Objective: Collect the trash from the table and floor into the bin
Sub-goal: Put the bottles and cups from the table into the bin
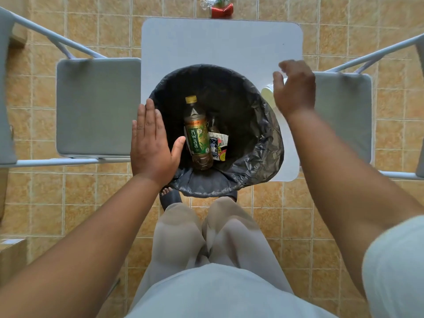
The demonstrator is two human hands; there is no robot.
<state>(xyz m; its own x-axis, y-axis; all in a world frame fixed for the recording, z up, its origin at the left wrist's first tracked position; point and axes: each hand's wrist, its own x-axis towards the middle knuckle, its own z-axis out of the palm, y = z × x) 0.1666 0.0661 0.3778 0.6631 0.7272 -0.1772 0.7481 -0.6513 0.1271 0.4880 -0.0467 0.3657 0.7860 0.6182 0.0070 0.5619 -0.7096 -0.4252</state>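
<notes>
A bin (263,143) lined with a black bag stands at the near edge of the white table (220,40). Inside it lie a green-labelled tea bottle (197,136) and some crumpled cartons (219,145). My left hand (151,143) lies flat with straight fingers against the bin's left rim. My right hand (296,88) is at the bin's right rim, fingers curled over a pale plastic cup (267,92) that is mostly hidden under the palm. On the floor beyond the table lie a red wrapper (222,10) and clear crumpled plastic (207,2).
Two grey folding chairs flank the table, one on the left (96,106) and one on the right (346,115). A cardboard box (11,251) sits on the tiled floor at the lower left. My legs and sandalled feet (171,197) are just under the bin.
</notes>
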